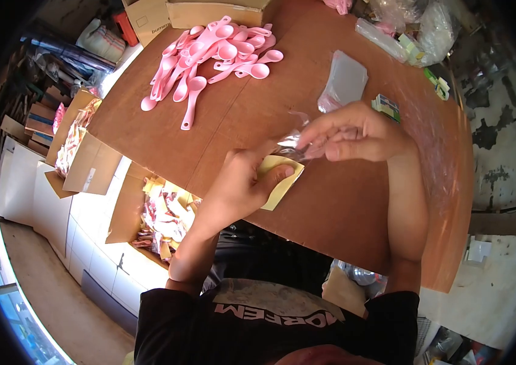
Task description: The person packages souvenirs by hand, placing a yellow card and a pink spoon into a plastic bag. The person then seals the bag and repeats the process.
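My left hand [243,185] grips a yellow paper card [280,182] with thumb on top, just above the near edge of the brown table [343,201]. My right hand [355,131] pinches a clear plastic sleeve [294,143] with something pink inside, held against the top of the yellow card. Both hands meet over the table's middle. A heap of pink plastic spoons [212,55] lies at the far left of the table. A stack of clear sleeves [344,79] lies beyond my right hand.
An open cardboard box [161,216] with several packed yellow and pink items stands below the table at left; another box [75,137] is beside it. A small green-white packet [387,106] and plastic bags [410,30] lie at the far right. A cardboard box [215,12] stands behind the spoons.
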